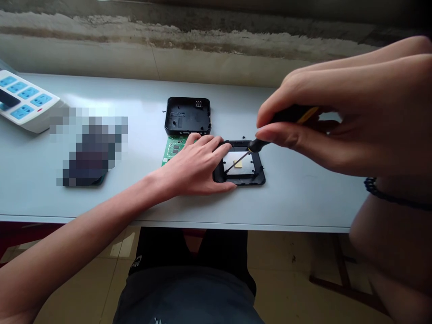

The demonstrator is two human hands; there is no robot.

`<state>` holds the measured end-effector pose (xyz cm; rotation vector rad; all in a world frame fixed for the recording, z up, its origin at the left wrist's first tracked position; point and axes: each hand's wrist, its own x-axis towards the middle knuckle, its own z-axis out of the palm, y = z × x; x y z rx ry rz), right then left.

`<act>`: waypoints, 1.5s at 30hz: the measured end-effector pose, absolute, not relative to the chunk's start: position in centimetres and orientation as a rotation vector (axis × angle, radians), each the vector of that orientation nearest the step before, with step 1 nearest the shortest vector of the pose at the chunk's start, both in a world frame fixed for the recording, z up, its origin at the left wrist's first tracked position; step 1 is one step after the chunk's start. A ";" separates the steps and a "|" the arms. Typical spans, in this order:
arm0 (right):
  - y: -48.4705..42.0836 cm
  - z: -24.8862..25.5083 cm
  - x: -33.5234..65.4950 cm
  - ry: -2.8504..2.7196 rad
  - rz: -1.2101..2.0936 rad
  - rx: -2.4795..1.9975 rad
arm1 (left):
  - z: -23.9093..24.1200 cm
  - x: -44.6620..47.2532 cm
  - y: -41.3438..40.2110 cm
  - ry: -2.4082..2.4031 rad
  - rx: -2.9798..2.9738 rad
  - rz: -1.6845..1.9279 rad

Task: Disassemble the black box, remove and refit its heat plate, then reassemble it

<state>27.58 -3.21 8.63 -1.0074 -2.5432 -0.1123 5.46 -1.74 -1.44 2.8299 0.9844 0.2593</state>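
My right hand (337,108) is closed around a screwdriver (257,145) with a black and yellow handle. Its thin shaft slants down to the left, and the tip meets the lower left corner of a silver metal plate (248,167). That plate, with a small yellow pad (238,164) on it, lies inside a black plastic cover (259,177). With thumb and fingers on opposite edges, my left hand (195,166) holds the cover's left end against the table. A green circuit board (173,147) is partly hidden under this hand. Behind it sits an open black casing (188,114).
A small dark screw (243,137) lies behind the cover, and another screw (164,111) is left of the casing. Further left are a pixelated dark object (89,157) and a white power strip (32,103) with blue sockets. The white table (303,198) ends at a wall behind.
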 end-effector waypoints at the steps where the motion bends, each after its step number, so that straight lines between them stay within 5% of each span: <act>1: -3.1 8.6 27.5 -2.533 -0.134 -1.037 | -1.4 5.4 -1.8 0.981 2.832 0.262; 8: -3.3 8.7 27.3 -2.545 0.060 -1.081 | -1.5 5.5 -1.8 0.980 2.838 0.258; 15: -3.5 8.4 28.1 -2.496 -0.283 -1.266 | -1.7 5.5 -1.7 0.994 2.852 0.262; 21: -3.8 9.0 27.4 -2.532 0.018 -1.236 | -1.5 5.5 -1.8 1.000 2.849 0.241; 28: -3.4 8.7 27.8 -2.495 -0.245 -1.245 | -1.5 5.5 -1.8 0.999 2.847 0.257; 35: -3.6 9.0 27.3 -2.471 0.175 -1.272 | -1.5 5.5 -1.8 0.995 2.840 0.242; 45: -3.3 8.4 26.5 -2.400 -0.087 -1.192 | -1.3 5.6 -1.9 1.016 2.825 0.231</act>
